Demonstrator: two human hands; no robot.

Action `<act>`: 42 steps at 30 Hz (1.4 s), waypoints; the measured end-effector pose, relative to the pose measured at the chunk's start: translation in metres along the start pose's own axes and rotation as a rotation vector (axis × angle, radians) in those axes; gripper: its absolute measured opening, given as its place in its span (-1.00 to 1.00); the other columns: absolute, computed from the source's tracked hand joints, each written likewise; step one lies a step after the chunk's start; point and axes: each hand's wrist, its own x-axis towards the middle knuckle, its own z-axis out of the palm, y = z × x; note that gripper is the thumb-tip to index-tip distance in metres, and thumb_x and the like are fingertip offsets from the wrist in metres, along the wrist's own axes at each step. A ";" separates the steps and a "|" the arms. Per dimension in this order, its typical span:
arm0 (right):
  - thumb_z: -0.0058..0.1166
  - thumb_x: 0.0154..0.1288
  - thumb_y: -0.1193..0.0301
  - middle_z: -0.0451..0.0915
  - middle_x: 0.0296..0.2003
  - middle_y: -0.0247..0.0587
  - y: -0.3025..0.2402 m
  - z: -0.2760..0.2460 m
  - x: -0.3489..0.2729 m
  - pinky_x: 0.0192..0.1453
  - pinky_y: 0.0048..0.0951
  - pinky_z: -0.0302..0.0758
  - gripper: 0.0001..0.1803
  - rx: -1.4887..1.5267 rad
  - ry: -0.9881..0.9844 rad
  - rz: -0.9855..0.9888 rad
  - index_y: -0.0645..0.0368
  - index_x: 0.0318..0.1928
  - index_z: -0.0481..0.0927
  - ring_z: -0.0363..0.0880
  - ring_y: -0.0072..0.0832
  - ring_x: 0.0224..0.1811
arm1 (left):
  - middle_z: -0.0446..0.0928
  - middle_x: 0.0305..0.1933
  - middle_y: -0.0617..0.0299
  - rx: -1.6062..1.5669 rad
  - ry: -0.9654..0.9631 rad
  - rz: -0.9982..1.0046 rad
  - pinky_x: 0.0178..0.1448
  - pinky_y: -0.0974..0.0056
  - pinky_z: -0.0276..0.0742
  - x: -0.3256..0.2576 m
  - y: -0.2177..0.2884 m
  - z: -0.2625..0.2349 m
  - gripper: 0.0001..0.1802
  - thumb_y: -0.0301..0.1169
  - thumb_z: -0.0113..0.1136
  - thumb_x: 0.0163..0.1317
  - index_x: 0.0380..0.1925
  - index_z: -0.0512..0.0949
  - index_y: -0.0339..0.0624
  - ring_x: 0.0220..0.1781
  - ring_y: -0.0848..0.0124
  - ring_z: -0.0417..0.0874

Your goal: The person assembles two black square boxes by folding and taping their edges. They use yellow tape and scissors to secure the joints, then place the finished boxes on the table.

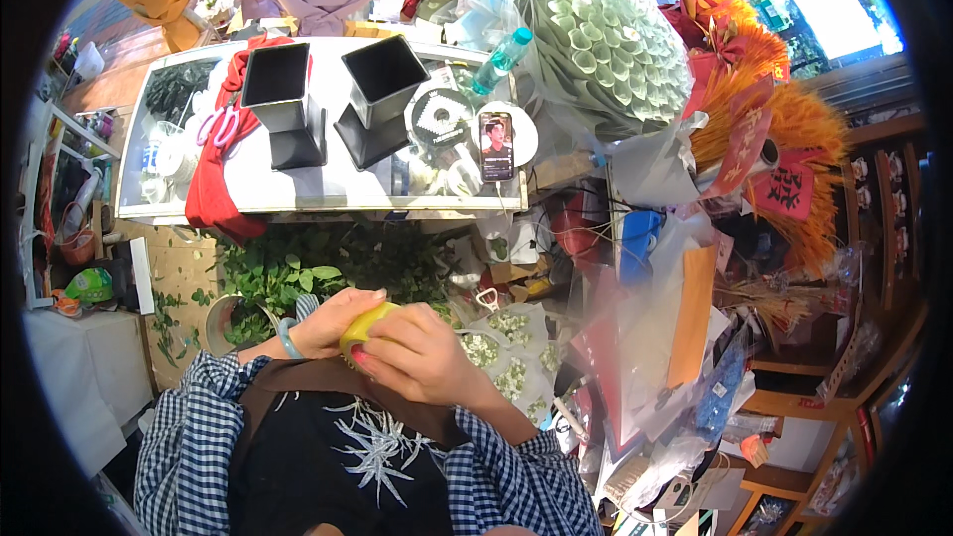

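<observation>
In front of my chest, my left hand [333, 324] and my right hand [422, 349] both grip a rounded yellow thing [367, 326], perhaps a roll of tape. Fingers cover much of it, so its exact kind is hidden. The left fingers wrap its far side, while the right fingers press on it from the right. Beyond my hands stands a white glass-sided table [338, 201]. Two black flared vases [282, 94] [382, 89] rest on it, with pink-handled scissors [220, 126] lying on a red cloth [230, 179] at their left.
On the table's right lie a phone [495, 147], a black-and-white tape roll [441, 119] and a teal-capped bottle [502, 60]. Green plants [288, 278] fill the floor below. A large pale green bouquet [606, 40] and orange dried stalks [804, 159] crowd the right side.
</observation>
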 end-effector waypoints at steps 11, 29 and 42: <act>0.27 0.07 0.47 0.51 -0.26 -0.16 0.003 0.009 -0.017 -0.08 -0.25 0.38 -0.83 0.165 0.049 0.144 0.20 -0.31 0.58 0.48 -0.18 -0.17 | 0.61 -0.29 0.23 -0.126 0.098 -0.055 -0.24 0.40 0.57 0.001 -0.010 0.007 -0.65 -0.16 0.01 0.41 -0.24 0.57 -0.25 -0.30 0.48 0.64; 0.07 0.39 0.33 0.51 -0.30 -0.39 0.025 0.018 -0.054 -0.13 -0.62 0.41 -0.74 0.844 0.077 0.990 0.27 -0.07 0.49 0.45 -0.72 -0.23 | 0.46 -0.57 0.46 0.368 0.145 0.232 -0.44 0.52 0.28 0.004 0.003 0.010 -0.71 -0.28 0.20 0.30 -0.54 0.56 -0.23 -0.51 0.71 0.39; 0.06 0.36 0.42 0.50 -0.26 -0.18 0.029 0.023 -0.034 -0.13 -0.47 0.44 -0.81 0.005 0.246 0.644 0.31 -0.14 0.57 0.52 -0.40 -0.20 | 0.47 -0.49 0.39 0.833 0.252 0.441 -0.40 0.43 0.32 -0.001 0.002 0.008 -0.69 -0.23 0.32 0.20 -0.38 0.53 -0.28 -0.46 0.66 0.37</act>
